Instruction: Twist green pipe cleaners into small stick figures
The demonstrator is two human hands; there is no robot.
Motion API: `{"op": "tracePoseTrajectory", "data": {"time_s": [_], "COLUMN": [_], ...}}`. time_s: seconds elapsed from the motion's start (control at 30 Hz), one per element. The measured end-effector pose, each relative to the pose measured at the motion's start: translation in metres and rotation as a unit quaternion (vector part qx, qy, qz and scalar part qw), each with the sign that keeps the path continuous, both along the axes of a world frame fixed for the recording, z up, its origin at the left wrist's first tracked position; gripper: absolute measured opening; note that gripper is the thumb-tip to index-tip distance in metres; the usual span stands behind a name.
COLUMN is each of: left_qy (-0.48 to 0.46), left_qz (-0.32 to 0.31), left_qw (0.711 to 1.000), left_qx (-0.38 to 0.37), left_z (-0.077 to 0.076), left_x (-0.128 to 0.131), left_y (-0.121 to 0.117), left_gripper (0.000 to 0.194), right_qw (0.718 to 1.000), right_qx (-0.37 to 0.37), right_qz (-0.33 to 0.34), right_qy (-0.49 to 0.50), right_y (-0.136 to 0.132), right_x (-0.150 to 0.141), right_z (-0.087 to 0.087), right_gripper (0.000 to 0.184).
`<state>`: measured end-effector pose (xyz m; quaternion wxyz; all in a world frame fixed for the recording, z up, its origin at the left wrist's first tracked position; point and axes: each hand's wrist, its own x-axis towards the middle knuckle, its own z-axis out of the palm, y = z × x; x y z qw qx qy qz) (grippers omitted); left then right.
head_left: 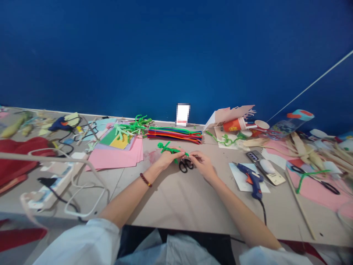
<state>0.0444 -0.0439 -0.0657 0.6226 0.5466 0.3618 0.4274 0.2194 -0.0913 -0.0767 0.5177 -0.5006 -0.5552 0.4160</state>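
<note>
My left hand (168, 158), with a beaded bracelet at the wrist, is closed on a small green figure twisted from pipe cleaners (164, 147). The figure's round, looped end sticks out to the left of my fingers. My right hand (202, 163) pinches the green pipe cleaner's other end, close to my left fingertips. Below and between my hands lie scissors with black handles (183, 167); their blades are hidden. Behind my hands a bundle of many-coloured pipe cleaners (175, 135) lies along the table.
Pink paper sheets (113, 158) and bent green pipe cleaners (135, 127) are at left, beside a white power strip (57, 182) with loose cables. A blue glue gun (252, 180), a phone (271, 175) and a wooden stick (299, 204) lie at right. Red paper cups (234, 125) rest behind.
</note>
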Motion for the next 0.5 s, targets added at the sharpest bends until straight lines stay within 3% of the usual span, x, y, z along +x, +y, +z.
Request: {"op": "tracePoseTrajectory", "data": {"time_s": [0.1, 0.2, 0.3, 0.5], "left_qy": [0.061, 0.106, 0.119, 0.092], "left_qz": [0.101, 0.174, 0.188, 0.207], "left_qw": [0.989, 0.956, 0.936, 0.932], "left_qx": [0.088, 0.209, 0.272, 0.284], "left_z": [-0.004, -0.007, -0.009, -0.002], "left_x": [0.005, 0.009, 0.010, 0.016], "left_y": [-0.004, -0.011, -0.018, -0.028], "left_gripper": [0.020, 0.014, 0.013, 0.013], "right_qw": [0.993, 0.982, 0.974, 0.968], "right_qx": [-0.058, -0.109, -0.130, -0.116], "right_qz": [-0.061, -0.065, -0.046, -0.050], "right_qy": [0.079, 0.143, 0.180, 0.216], "right_y": [0.004, 0.004, 0.001, -0.005], "right_x": [-0.002, -0.005, -0.009, -0.016], "right_z": [-0.001, 0.000, 0.002, 0.005], "right_gripper": [0.034, 0.037, 0.038, 0.037]}}
